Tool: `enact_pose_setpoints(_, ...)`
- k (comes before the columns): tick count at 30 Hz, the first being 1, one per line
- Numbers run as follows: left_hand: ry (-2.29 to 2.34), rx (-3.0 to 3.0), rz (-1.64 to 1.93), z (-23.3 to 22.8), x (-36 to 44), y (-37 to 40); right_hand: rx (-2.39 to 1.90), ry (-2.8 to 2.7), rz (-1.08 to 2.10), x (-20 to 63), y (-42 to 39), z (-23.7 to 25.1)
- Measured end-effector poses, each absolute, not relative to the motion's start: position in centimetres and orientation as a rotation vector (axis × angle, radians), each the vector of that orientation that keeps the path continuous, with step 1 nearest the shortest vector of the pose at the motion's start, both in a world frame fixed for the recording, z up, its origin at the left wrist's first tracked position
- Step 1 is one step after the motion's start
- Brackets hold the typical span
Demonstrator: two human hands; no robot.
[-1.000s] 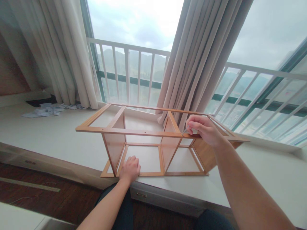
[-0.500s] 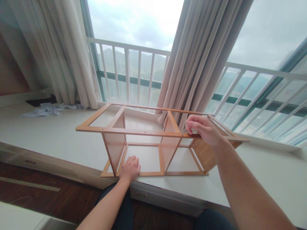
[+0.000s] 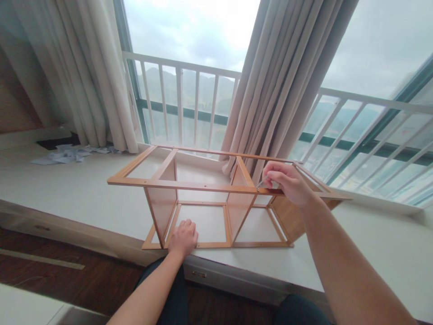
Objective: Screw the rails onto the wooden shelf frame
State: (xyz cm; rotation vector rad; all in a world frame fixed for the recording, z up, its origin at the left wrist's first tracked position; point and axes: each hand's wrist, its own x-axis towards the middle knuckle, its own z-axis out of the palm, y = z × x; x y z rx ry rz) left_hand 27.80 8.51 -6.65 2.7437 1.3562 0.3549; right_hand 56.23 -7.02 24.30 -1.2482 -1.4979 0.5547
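Right hand (image 3: 287, 180): pinching a thin tool (image 3: 261, 182), its tip meeting the near upper rail (image 3: 223, 187) by a divider joint.
Left hand (image 3: 183, 236): resting, fingers curled, on the near lower rail (image 3: 214, 246); whether it is gripping, I cannot tell.
Joint work: apparently turning a fastener; the next move is seemingly calling for a seated tip and a steady frame.
Wooden frame (image 3: 163, 205): standing on the white ledge (image 3: 74, 194), its open compartments showing the ledge through.
Drawer front (image 3: 230, 280): sitting below, hiding any contents.
Papers (image 3: 64, 155): lying far left.
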Motion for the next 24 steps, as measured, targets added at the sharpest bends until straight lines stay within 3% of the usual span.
enact_pose_setpoints(24, 1.358, 2.763, 0.323, -6.31, 27.75, 8.36, -1.25, -1.603, 0.581, 56.57, -7.0, 24.37)
